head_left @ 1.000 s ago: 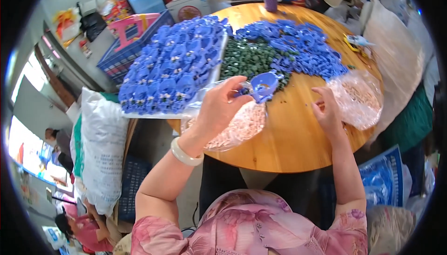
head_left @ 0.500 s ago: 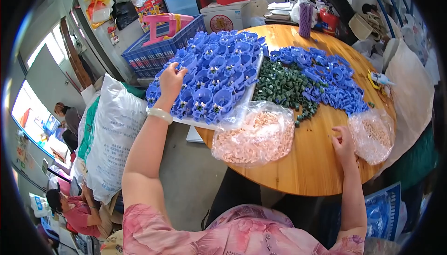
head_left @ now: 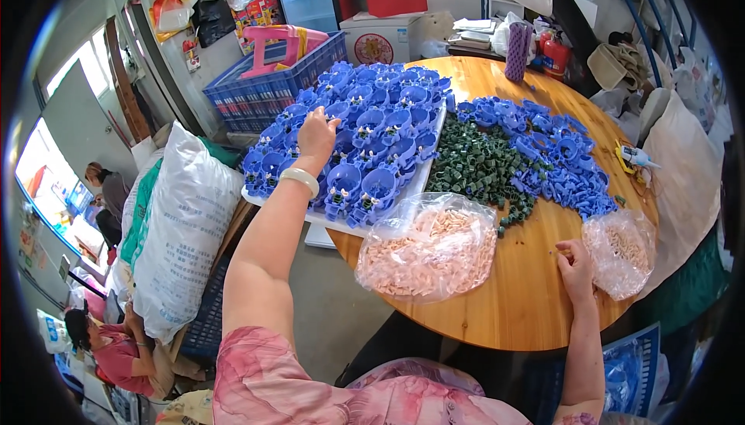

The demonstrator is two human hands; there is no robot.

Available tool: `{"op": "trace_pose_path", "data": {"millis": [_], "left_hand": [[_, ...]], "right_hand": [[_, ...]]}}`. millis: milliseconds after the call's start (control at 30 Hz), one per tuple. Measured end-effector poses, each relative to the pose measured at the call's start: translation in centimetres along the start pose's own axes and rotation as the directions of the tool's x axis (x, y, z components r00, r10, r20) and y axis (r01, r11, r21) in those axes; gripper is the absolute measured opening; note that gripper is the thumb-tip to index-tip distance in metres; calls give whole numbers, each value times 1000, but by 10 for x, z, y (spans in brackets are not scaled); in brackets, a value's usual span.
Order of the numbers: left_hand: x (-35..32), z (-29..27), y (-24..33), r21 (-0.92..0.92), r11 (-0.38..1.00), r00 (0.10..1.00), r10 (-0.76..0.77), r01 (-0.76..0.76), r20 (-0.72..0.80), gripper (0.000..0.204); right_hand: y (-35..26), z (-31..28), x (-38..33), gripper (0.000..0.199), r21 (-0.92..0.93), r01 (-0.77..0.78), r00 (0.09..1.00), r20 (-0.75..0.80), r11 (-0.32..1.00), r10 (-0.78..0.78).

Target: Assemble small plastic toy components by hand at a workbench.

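My left hand is over a white tray packed with rows of blue plastic cup-shaped pieces, many with small dark and pale bits on them. Its fingers are pinched together among the middle rows, and whatever they hold is too small to make out. Low over the wooden table, my right hand has its fingers curled in, beside a clear bag of small pale pink pieces. Whether something tiny sits in those fingers is not visible. A larger clear bag of the same pink pieces lies between my arms.
Dark green small parts and loose blue pieces are heaped on the round wooden table. A glue gun lies at its right edge. Left stand a blue crate and a stuffed white sack; two other people sit beyond.
My left hand has moved rightward over the tray, from its left side to its middle rows. My right hand stays near the right bag, its fingers curled. The whole view has shifted slightly.
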State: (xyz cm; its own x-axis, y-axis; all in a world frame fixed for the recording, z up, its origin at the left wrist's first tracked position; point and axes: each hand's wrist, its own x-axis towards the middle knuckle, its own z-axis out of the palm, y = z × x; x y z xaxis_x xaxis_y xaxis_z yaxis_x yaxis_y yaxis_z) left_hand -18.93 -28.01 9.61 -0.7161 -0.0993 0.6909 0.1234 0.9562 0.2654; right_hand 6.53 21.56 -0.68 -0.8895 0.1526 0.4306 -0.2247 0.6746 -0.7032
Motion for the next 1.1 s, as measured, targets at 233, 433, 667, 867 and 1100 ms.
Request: {"op": "trace_pose_path", "data": {"millis": [233,433,667,867,1100], "left_hand": [[-4,-2,-19,-26,1000,995,-3,6,99,49],[-5,-15,-6,-56,998,998,17,-13,59,44],[-50,-55,120,-424,770,835,548,-476,58,23],[-93,-23,264,-595,491,484,855,-637,188,19],[-50,105,338,-339,584,473,805,-738,357,28]], "right_hand": [[-10,0,-3,12,-8,-19,1000,11,1000,19],[-3,0,-8,9,37,-47,999,-3,998,47],[-14,5,4,11,-146,63,995,80,987,-52],[11,0,29,12,-61,42,983,184,997,-31],[10,6,24,10,-125,231,966,146,965,-212]]}}
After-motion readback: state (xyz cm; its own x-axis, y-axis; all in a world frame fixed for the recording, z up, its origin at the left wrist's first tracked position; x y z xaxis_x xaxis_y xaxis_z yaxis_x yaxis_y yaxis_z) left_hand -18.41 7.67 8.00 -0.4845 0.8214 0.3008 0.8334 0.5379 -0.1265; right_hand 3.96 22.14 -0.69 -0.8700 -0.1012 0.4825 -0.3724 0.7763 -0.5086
